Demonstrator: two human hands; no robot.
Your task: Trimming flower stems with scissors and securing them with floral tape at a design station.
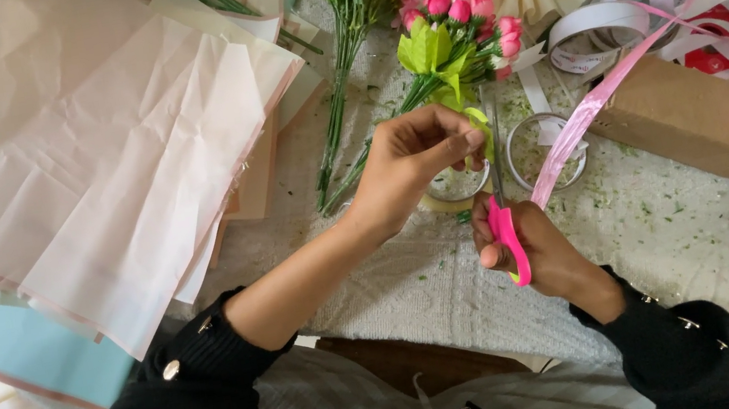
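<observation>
Paper sheets (pixel 80 153) lie stacked at left, off the cutting area. Left hand (pixel 412 162), fingers pinched shut, steadies the posy (pixel 455 36) by its stems for trimming. Right hand (pixel 535 250), closed through the handles, holds pink scissors (pixel 504 211) upright at the stems; ribbon (pixel 581 114) trails right across the worktop (pixel 683 220)

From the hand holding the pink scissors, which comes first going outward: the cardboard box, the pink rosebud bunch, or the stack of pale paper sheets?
From the right hand holding the pink scissors:
1. Pink rosebud bunch, straight ahead of it, just past the left hand.
2. Cardboard box, off to the right; close to the rosebuds, a near call.
3. Stack of pale paper sheets, far left.
</observation>
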